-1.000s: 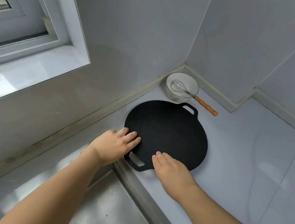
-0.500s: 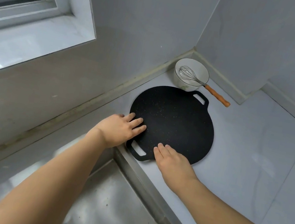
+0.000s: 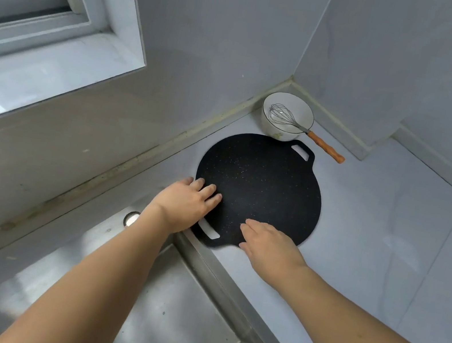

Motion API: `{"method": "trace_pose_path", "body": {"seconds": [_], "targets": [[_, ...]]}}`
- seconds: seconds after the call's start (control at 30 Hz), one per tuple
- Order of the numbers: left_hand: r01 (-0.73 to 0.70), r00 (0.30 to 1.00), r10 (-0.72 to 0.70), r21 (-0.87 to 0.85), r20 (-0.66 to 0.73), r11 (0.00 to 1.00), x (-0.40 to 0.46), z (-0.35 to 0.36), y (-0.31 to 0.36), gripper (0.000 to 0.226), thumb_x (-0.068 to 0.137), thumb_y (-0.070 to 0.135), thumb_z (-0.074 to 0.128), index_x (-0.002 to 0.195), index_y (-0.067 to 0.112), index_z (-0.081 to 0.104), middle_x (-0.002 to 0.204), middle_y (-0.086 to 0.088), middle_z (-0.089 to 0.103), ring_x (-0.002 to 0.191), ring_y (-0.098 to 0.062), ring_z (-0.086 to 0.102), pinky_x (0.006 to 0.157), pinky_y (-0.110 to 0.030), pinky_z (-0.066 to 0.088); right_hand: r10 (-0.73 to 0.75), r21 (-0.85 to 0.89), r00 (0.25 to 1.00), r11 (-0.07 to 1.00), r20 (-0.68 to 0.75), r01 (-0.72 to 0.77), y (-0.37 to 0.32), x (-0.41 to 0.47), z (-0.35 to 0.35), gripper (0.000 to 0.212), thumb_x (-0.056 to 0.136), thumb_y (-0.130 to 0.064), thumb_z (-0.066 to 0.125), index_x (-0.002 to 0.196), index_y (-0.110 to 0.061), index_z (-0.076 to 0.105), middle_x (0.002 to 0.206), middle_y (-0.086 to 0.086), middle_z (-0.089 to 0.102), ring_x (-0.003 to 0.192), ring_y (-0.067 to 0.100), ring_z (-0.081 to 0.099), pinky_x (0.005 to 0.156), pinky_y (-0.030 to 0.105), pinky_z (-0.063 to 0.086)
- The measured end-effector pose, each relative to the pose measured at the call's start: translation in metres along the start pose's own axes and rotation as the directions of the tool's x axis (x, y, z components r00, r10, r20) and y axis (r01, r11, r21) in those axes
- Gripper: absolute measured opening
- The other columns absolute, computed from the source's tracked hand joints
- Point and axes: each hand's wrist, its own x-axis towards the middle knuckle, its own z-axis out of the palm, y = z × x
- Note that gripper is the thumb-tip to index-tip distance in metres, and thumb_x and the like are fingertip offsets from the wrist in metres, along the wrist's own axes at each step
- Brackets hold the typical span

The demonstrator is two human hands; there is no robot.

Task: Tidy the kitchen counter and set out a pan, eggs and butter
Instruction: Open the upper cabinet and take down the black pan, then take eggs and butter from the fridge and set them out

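Left hand (image 3: 185, 205), right hand (image 3: 269, 247) flat on black pan (image 3: 263, 190); whisk (image 3: 286, 115) in bowl (image 3: 268, 127) behind.

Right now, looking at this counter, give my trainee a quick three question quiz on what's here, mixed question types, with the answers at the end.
1. True or false: the whisk lies flat on the counter beside the bowl.
2. Multiple choice: where is the left hand? A) inside the sink B) flat on the near left edge of the black pan C) gripping the whisk handle
3. Fill in: the pan has ___ slotted handles in view.

Key
1. False: its wire head sits in the bowl, handle resting over the rim.
2. B; the right hand also rests on the pan's near edge.
3. Two.
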Motion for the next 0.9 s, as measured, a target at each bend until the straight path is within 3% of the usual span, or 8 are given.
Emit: {"method": "trace_pose_path", "body": {"seconds": [0.2,0.5,0.63,0.9], "targets": [[0.006,1.000,-0.008,-0.132,-0.012,0.991,0.011,-0.054,0.026,0.062,0.098,0.010,0.046,0.153,0.011,0.017,0.153,-0.012,0.032,0.139,-0.031,0.031,0.117,-0.039,0.027,0.092,0.076,0.996,0.993,-0.020,-0.090,0.021,-0.039,-0.029,0.047,0.102,-0.032,0.042,0.144,-0.013,0.034,0.148,0.005,0.037,0.135,0.021,0.038,0.110,0.030,0.036],[-0.065,0.976,0.013,-0.231,-0.219,0.971,0.046,-0.162,0.092,0.047,0.104,0.025,0.035,0.148,0.011,0.029,0.147,-0.008,0.041,0.132,-0.027,0.041,0.107,-0.037,0.039,0.257,0.138,0.958,0.961,-0.128,-0.240,0.081,-0.131,-0.061,0.048,0.102,-0.027,0.040,0.147,-0.011,0.031,0.150,0.006,0.036,0.136,0.022,0.036,0.112,0.031,0.031],[-0.073,0.961,-0.006,-0.277,-0.275,0.958,0.054,-0.211,0.134,0.040,0.103,0.022,0.033,0.141,0.009,0.036,0.143,-0.007,0.044,0.127,-0.027,0.043,0.098,-0.038,0.044,0.361,0.174,0.921,0.926,-0.146,-0.335,0.114,-0.190,-0.065,0.048,0.102,-0.027,0.039,0.146,-0.010,0.031,0.149,0.006,0.035,0.135,0.024,0.037,0.109,0.034,0.034],[-0.226,0.930,0.147,-0.209,-0.336,0.951,0.059,-0.336,0.272,0.041,0.104,0.026,0.030,0.141,0.010,0.035,0.145,-0.004,0.040,0.130,-0.025,0.039,0.099,-0.040,0.042,0.593,0.298,0.770,0.798,-0.236,-0.524,0.184,-0.366,-0.050,0.052,0.102,-0.029,0.037,0.150,-0.011,0.024,0.156,0.004,0.026,0.139,0.021,0.030,0.111,0.033,0.032]]}}
